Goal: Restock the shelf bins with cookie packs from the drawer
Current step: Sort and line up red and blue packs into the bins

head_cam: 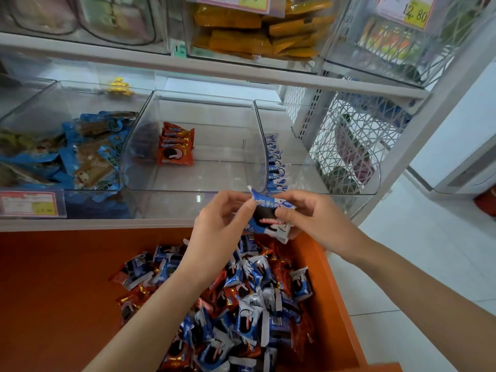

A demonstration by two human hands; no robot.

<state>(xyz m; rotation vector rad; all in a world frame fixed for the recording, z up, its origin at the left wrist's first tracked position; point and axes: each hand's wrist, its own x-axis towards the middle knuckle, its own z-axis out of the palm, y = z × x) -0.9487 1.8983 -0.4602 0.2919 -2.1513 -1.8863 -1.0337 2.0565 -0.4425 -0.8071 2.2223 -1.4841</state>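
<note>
I hold blue-and-white cookie packs (268,218) between both hands above the far edge of the orange drawer (61,277). My left hand (222,224) pinches them from the left and my right hand (308,216) grips them from the right. Many blue and red cookie packs (241,304) lie heaped in the drawer. The middle clear bin (193,200) holds a short row of red packs (175,146) at its back left. The right clear bin (349,189) has a row of blue packs (276,167) standing along its left wall.
The left bin (67,146) is full of blue snack bags, with a price tag (29,204) on its front. An upper shelf (214,68) carries bins of orange packs (255,33) and other goods. White mesh (357,146) closes the shelf's right side; tiled floor (418,264) lies to the right.
</note>
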